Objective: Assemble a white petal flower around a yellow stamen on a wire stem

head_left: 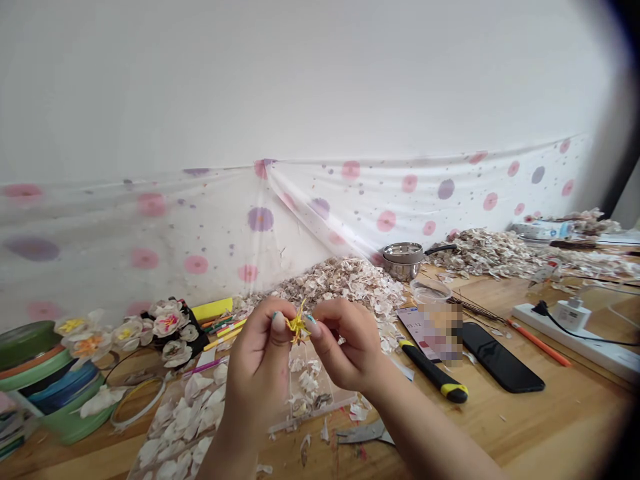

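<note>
Both hands are raised over the wooden table, close together at the middle of the view. Between their fingertips is a small yellow spiky flower centre [299, 325]. My left hand [265, 350] pinches it from the left with thumb and forefinger. From the right, my right hand [345, 340] pinches its edge in the same way. A thin pale stem or thread hangs below the yellow piece. Under the hands lies a clear tray [325, 408] with pale petals in it.
Petal heaps [350, 283] lie behind the hands. Finished flowers [170, 323] and a green container [75, 413] stand left. To the right are a cutter [433, 372], phones [500, 357], a power strip [600, 350] and a metal pot [401, 261]. Metal scissors [365, 433] lie in front.
</note>
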Available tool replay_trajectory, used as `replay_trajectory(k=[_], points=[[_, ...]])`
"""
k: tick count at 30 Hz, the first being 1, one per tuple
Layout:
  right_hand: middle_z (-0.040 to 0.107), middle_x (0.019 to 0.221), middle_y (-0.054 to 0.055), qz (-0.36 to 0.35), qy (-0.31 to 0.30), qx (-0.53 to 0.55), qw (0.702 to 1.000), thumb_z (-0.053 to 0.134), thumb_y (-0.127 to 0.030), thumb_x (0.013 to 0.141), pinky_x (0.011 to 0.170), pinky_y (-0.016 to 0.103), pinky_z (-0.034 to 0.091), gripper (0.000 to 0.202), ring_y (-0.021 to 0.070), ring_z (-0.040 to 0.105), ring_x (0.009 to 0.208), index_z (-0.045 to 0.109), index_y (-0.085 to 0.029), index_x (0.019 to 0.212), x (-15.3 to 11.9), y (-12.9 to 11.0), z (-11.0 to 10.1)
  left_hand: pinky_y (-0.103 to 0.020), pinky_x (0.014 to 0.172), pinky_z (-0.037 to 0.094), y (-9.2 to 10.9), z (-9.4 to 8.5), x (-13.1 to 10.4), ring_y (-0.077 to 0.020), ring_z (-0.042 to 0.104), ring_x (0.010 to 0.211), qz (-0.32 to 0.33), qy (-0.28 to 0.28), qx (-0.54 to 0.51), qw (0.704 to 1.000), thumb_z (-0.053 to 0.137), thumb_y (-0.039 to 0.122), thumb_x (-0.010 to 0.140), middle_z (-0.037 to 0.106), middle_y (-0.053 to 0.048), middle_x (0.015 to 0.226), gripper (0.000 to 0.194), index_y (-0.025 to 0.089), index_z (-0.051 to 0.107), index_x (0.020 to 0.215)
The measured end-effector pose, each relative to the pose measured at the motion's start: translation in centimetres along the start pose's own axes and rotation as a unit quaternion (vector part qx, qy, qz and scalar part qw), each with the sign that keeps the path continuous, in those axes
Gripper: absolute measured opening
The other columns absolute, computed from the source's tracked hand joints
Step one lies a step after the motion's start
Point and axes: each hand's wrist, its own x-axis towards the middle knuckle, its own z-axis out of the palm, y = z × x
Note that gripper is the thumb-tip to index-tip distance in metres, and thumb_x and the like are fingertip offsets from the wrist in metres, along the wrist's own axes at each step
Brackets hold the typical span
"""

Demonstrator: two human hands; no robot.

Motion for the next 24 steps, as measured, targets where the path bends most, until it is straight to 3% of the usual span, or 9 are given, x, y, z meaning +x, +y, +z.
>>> replay_trajectory(k=[7,15,24], points=[[0.049,0.052,-0.007,0.036,0.014,0.003,0.999,0.053,-0.03,0.095,0.041,0.019,0.032,0.022,0.0068,0.04,0.042,0.049,-0.022,0.075,0.02,-0.4,0.1,-0.025,0.057,0.032,0.03,-0.05,0.03,-0.0125,0.039,0.062,0.0,0.002,0.005,1.0,0.061,0.053,0.09,0.049,0.003,0.067,0.035,0.022,0.063,0.076],[0.048,0.049,-0.006,0.187,-0.003,0.154,0.97,0.054,-0.036,0.096,0.039,0.02,0.031,0.029,0.0066,0.04,0.039,0.05,-0.021,0.072,-0.13,-0.83,-0.18,-0.027,0.055,0.029,0.0,-0.22,-0.01,-0.0138,0.037,0.061,-0.005,0.013,0.008,1.0,0.062,0.055,0.088,0.049,0.003,0.069,0.034,0.023,0.065,0.079],[0.051,0.055,-0.007,0.097,-0.033,0.075,0.992,0.053,-0.027,0.096,0.043,0.019,0.034,0.012,0.0063,0.047,0.042,0.052,-0.021,0.085,0.14,-0.31,-0.58,-0.027,0.058,0.032,-0.14,-0.33,0.08,-0.0139,0.042,0.064,0.01,-0.017,0.026,0.999,0.06,0.053,0.091,0.051,0.002,0.07,0.033,0.023,0.065,0.078]])
